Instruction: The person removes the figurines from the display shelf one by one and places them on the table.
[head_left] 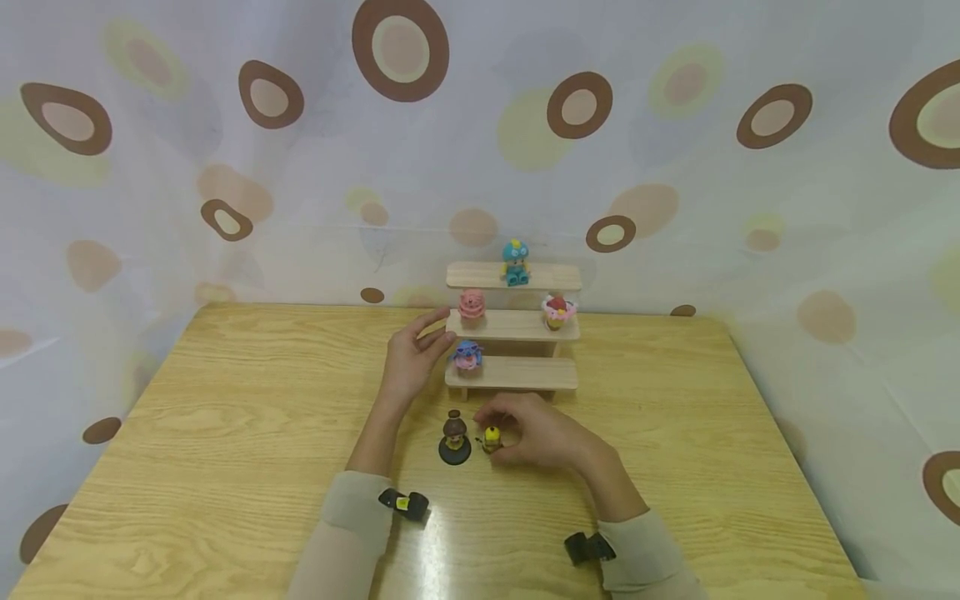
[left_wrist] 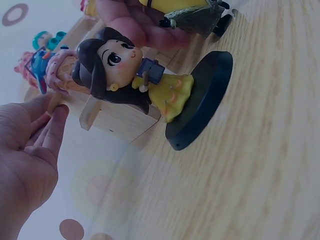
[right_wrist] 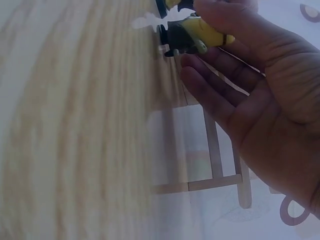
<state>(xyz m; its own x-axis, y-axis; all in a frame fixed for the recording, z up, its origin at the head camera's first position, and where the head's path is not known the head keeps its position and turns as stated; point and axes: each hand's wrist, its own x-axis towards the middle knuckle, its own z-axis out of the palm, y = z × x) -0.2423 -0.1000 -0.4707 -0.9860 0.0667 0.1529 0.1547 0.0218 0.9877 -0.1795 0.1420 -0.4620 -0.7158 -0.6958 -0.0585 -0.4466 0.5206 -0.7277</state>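
My left hand (head_left: pixel 409 360) is at the left end of a small three-tier wooden display shelf (head_left: pixel 517 373), its thumb and fingers pinching a board's end in the left wrist view. My right hand (head_left: pixel 546 432) holds a small yellow Minion figure (head_left: pixel 491 439) between thumb and fingers, in front of the shelf. The figure's feet (right_wrist: pixel 161 36) are at or just above the tabletop; I cannot tell if they touch. Left of it, a brown-haired doll figurine in a yellow dress (left_wrist: pixel 172 95) stands upright on a round black base (left_wrist: pixel 205 102).
A teal-capped figure (head_left: pixel 515 265) sits on the top tier. The middle tier bears a pink figure (head_left: pixel 472 306) at left and a pink-and-white cupcake-like figure (head_left: pixel 558 310) at right. A blue figure (head_left: pixel 468 356) is on the bottom tier's left. Behind the wooden table (head_left: pixel 262 417) hangs a patterned curtain (head_left: pixel 465 150).
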